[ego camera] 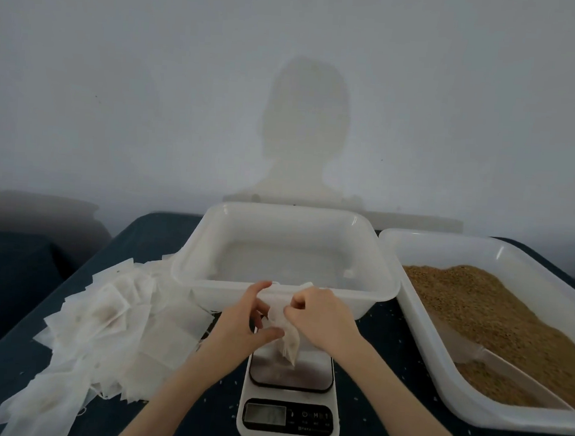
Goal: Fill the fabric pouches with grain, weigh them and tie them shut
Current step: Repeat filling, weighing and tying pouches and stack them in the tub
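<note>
A small white fabric pouch (287, 345) with grain in its bottom hangs above the steel plate of a digital kitchen scale (287, 418). My left hand (245, 320) pinches the pouch's top from the left, thumb below and fingers above. From the right, my right hand (320, 317) grips the same top edge with curled fingers. Brown grain (496, 321) fills the white tub (417, 332) on the right, and a white scoop (520, 377) lies in it. Whether a drawstring is in my fingers is too small to tell.
A white plastic tub (207, 280) stands behind the scale, with a small white thing at its right inner side. A heap of flat white pouches (108, 334) lies on the left of the dark table. Loose grains dot the tabletop (383, 429) around the scale.
</note>
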Tool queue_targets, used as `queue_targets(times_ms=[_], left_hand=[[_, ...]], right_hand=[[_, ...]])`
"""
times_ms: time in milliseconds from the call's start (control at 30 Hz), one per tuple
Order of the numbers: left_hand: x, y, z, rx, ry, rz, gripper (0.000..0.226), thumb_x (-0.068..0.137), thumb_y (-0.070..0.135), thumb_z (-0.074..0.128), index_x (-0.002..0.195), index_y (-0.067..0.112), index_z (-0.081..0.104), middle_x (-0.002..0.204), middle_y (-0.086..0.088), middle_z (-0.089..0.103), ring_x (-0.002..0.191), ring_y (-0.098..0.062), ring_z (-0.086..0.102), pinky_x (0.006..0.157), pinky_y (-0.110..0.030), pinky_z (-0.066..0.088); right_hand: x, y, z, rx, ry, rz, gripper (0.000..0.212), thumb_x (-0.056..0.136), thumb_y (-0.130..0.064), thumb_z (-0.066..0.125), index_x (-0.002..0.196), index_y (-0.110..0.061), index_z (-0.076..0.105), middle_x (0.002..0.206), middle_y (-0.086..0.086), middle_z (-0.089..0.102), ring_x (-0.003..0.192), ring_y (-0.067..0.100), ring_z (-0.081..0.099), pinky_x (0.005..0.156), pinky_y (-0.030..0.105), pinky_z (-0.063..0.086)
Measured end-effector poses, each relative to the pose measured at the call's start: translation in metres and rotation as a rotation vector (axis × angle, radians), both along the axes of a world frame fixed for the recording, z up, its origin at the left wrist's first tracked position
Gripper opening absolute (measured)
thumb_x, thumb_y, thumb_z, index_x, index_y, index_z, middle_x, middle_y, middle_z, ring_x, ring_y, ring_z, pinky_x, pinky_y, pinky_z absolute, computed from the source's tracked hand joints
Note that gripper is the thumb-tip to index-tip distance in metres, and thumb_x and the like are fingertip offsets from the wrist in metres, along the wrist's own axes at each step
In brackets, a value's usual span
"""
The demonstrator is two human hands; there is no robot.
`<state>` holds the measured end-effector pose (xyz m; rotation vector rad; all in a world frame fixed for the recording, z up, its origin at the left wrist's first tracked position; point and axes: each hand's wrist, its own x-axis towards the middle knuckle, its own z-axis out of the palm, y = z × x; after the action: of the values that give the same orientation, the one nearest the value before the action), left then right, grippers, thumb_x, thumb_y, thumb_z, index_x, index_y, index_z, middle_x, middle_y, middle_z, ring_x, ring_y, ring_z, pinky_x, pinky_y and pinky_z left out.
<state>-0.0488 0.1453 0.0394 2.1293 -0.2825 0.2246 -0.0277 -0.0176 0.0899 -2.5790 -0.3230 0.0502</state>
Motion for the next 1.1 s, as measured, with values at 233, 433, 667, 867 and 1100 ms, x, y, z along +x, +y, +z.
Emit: queue_targets(times_ms=[233,433,667,867,1100], left_hand=[[-0.008,-0.032,0.008,-0.077,0.110,-0.050,0.101,0.054,0.041,0.085,0.134,0.041,0.023,0.122,0.020,0.048,0.103,0.013,0.049,0.078,-0.006,0.043],[-0.009,-0.064,0.017,-0.233,0.108,-0.013,0.074,0.052,0.037,0.081,0.111,0.043,0.038,0.096,0.027,0.059,0.089,0.012,0.054,0.067,-0.007,0.046],[0.002,-0.087,0.017,-0.319,0.131,-0.089,0.040,0.072,0.012,0.072,0.105,0.023,0.052,0.073,0.015,0.061,0.063,0.004,0.056,0.056,-0.012,0.044],[0.012,-0.092,0.024,-0.240,0.169,-0.160,0.047,0.077,0.017,0.073,0.108,0.043,0.050,0.086,0.010,0.064,0.065,0.001,0.060,0.054,-0.013,0.045],[0.027,-0.104,0.032,-0.055,0.146,-0.231,0.045,0.077,0.021,0.073,0.103,0.049,0.048,0.085,0.028,0.062,0.069,0.005,0.061,0.055,-0.013,0.047]], right_hand=[[0.001,-0.021,0.026,-0.014,-0.079,0.056,0.040,0.089,-0.031,0.052,0.053,-0.019,0.037,0.053,-0.003,0.040,0.053,0.013,0.038,0.051,0.025,0.031],[-0.002,-0.032,0.050,0.111,-0.080,0.078,0.044,0.084,-0.029,0.057,0.045,-0.019,0.040,0.044,-0.006,0.034,0.049,0.013,0.034,0.054,0.030,0.032],[-0.003,-0.056,0.063,0.230,-0.038,0.086,0.031,0.086,-0.023,0.057,0.059,-0.009,0.050,0.055,0.004,0.037,0.054,0.018,0.033,0.057,0.032,0.031],[-0.002,-0.110,0.066,0.180,-0.055,-0.018,0.042,0.092,-0.043,0.054,0.055,-0.021,0.053,0.047,-0.007,0.045,0.045,0.011,0.041,0.054,0.027,0.037],[0.010,-0.239,0.044,-0.080,-0.151,-0.308,0.040,0.093,-0.046,0.050,0.068,-0.018,0.061,0.060,-0.005,0.057,0.052,0.010,0.051,0.057,0.026,0.042]])
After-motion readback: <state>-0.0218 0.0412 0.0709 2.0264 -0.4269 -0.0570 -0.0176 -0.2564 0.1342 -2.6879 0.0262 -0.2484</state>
